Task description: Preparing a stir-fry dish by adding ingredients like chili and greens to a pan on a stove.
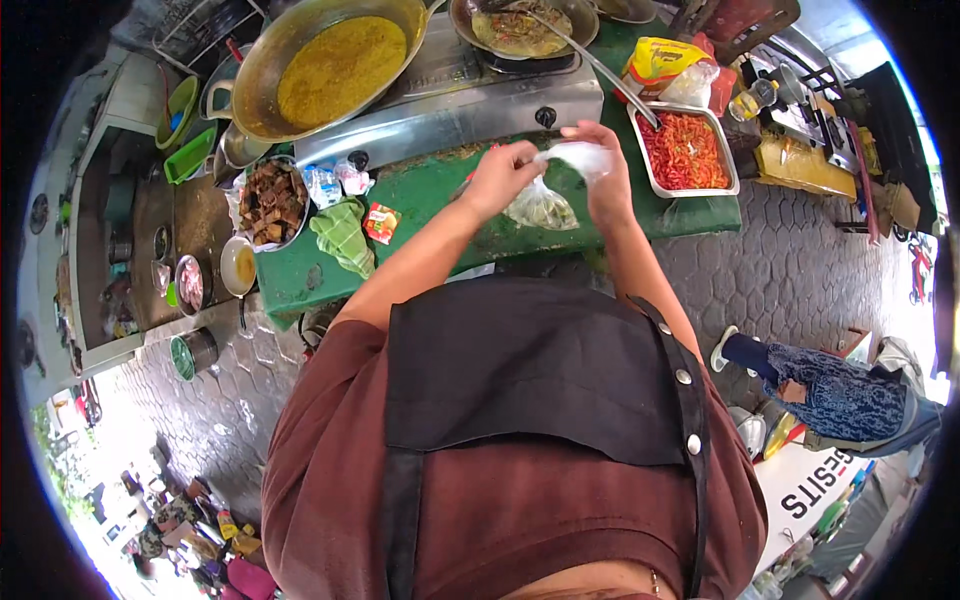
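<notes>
A clear plastic bag [541, 208] with greenish contents hangs low over the green table [442, 180], its top gathered between my hands. The fingers of my left hand [504, 176] pinch the bag's twisted neck. My right hand [606, 172] holds the white, loose upper part of the same bag, with the index finger raised. Left of the hands, a green cloth [343, 236] and a small red seasoning packet [382, 223] lie on the table. A steel tray [733, 169] of chopped red chillies stands to the right.
A large pan of yellow sauce [341, 71] and a wok [517, 30] with a long ladle [600, 64] stand on the steel stove [450, 97]. A bowl of brown chunks [274, 202] is at the left. A person in a patterned garment [840, 390] is at the right.
</notes>
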The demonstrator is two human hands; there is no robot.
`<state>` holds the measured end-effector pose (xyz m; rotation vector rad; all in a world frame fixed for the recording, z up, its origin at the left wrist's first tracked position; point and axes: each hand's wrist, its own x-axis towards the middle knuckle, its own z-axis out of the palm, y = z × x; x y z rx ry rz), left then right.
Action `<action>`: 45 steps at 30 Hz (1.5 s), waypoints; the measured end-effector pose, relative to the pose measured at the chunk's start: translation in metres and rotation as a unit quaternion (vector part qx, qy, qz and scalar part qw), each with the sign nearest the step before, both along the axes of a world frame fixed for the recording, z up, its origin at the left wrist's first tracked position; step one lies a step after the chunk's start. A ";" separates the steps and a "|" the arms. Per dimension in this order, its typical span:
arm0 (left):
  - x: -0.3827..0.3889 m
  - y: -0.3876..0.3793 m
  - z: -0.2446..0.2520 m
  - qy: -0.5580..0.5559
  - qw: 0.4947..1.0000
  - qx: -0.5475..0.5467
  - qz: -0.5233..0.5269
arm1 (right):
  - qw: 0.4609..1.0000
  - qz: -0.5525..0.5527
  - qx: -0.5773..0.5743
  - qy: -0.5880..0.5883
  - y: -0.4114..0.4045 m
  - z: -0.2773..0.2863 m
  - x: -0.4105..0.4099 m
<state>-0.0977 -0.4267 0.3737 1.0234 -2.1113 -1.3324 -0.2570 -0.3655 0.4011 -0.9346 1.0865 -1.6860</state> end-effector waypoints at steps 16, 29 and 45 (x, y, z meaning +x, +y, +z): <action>0.021 -0.036 0.013 0.235 0.946 0.171 0.144 | 0.878 0.190 0.168 0.406 -0.037 0.005 -0.001; 0.035 -0.060 0.017 0.373 0.847 0.246 0.288 | 0.960 0.182 0.212 0.017 -0.046 -0.001 -0.035; -0.019 -0.022 0.026 0.121 0.967 0.178 0.139 | 0.943 0.165 0.163 -0.237 -0.068 0.002 -0.081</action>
